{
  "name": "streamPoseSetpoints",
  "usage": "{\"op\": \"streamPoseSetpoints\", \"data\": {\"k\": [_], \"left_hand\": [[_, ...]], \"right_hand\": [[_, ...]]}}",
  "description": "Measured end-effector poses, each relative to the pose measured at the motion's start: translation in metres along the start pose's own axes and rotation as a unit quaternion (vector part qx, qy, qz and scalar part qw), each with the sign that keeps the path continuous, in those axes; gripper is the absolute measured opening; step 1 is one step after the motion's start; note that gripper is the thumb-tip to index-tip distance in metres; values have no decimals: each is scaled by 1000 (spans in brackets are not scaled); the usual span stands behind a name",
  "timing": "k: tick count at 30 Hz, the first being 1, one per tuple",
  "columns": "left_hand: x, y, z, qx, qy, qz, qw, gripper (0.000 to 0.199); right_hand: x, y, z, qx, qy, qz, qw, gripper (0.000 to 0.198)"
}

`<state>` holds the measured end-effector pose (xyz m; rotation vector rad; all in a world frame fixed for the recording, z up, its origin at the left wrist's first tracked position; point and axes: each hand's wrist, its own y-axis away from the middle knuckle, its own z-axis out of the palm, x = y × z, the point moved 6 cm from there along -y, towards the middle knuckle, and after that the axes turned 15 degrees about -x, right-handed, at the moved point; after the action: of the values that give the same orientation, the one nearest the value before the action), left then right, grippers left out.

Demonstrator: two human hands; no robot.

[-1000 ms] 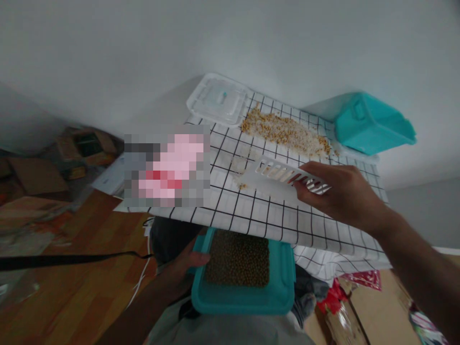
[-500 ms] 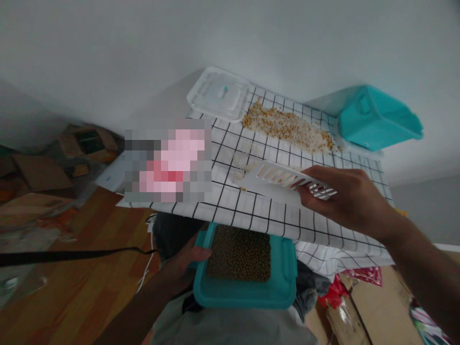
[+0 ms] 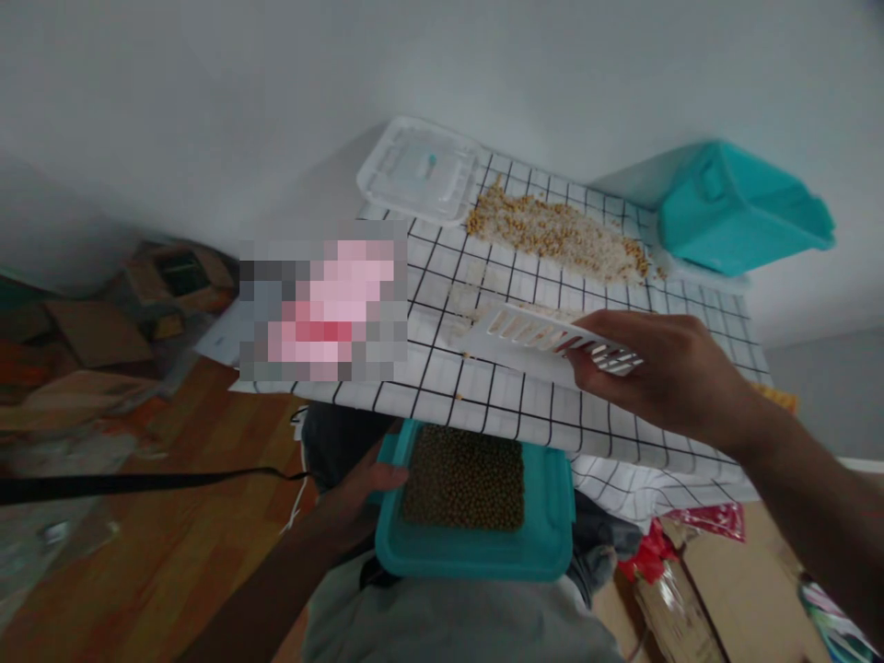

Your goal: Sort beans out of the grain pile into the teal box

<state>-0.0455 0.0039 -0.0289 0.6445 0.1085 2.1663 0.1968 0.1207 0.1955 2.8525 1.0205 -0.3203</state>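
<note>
My right hand (image 3: 656, 368) is closed on a white slotted plastic piece (image 3: 504, 333), held on edge low over the checked cloth (image 3: 407, 391). Some pale grains lie behind and left of the piece, and a single yellow bean (image 3: 459, 396) rests near the cloth's front edge. Below the table edge, my left hand (image 3: 373, 483) grips the left side of a teal box (image 3: 476, 557), thumb over its rim. Many small round brown-looking beans (image 3: 462, 483) fill part of the box, which sits at my lap. The box's far side is hidden under the table edge.
A strip of mixed yellow beans and pale grains (image 3: 552, 235) spreads across the table's back. A clear plastic lid (image 3: 421, 170) lies back left; a teal bin (image 3: 738, 216) stands back right. A pink blurred-out item (image 3: 345, 295) is at left. Cardboard boxes (image 3: 97, 341) stand on the floor.
A yellow bean now lies closer to the table's front edge, left of the slotted piece. Both hands keep their holds, and the whole view has shifted slightly.
</note>
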Motion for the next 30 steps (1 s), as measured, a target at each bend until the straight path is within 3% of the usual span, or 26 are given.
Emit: {"op": "streamPoseSetpoints", "data": {"k": [9,16,21,25,30], "left_hand": [[6,0,1,8,-12,-20,1000,77],[10,1,1,23,-16,-18,999,59],[11,-1,5,20,-14,-21,999,69],[12,-2,7,21,-12,-15,1000,72],[10,-1,6,25,-9,-13,1000,70]], "right_hand": [[-8,9,1,-36,-11,-51,998,12],[-19,14,3,-64,-35,-78,994,16],[-32,10,5,-70,-5,-59,996,14],[-46,10,11,-89,1,-99,991,12],[-60,32,18,-98,-42,-129,986,20]]}}
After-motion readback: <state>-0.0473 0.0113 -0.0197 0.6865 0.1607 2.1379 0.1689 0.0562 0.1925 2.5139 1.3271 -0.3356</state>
